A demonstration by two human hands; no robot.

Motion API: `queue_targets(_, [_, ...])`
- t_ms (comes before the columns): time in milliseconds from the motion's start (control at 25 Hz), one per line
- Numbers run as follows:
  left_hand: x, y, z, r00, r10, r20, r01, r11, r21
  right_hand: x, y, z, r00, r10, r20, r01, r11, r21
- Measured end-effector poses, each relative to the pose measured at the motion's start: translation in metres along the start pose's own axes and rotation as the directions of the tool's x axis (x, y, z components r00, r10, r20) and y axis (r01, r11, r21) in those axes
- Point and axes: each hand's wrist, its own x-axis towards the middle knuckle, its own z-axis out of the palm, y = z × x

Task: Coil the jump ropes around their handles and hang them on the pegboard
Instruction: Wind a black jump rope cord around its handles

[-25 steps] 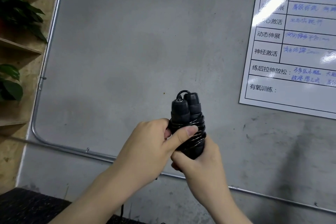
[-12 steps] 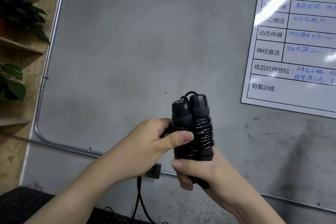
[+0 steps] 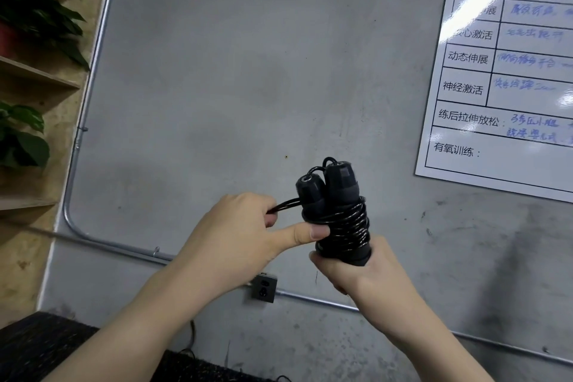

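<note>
The jump rope (image 3: 341,226) sits coiled round its two upright handles, in front of the grey wall; my right hand (image 3: 356,273) clasps their base. My left hand (image 3: 235,232) pinches the last loop, thumb pressing the coils. If that loop slips free, I judge the wraps could spring loose.

Right hand (image 3: 366,276) grips upright handles (image 3: 328,192), rope (image 3: 344,226) coiled round; left hand (image 3: 235,236) pinches rope end.

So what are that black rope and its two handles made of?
The rope looks like thin cord in a glossy plastic coating: light glints off its coils. The handles look matte, probably foam or soft rubber grip, with harder plastic caps on top. I can't be certain from sight alone.
</note>
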Motion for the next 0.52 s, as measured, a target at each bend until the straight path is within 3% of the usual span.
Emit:
queue_targets(280, [-0.008,0.010,0.011,0.988,0.145,-0.054,-0.145,0.989,0.005,0.008,0.003,0.004,0.994,0.023,-0.111,-0.022,1.000,0.012])
queue_targets(400, [-0.015,0.021,0.015,0.994,0.097,-0.057,-0.096,0.995,0.020,0.008,0.009,0.014,0.979,0.018,-0.204,-0.021,1.000,-0.011])
queue_targets(520, [-0.018,0.033,0.019,0.997,-0.004,-0.081,0.008,0.999,0.051,0.006,0.027,0.032,0.960,-0.027,-0.279,-0.032,0.978,-0.206])
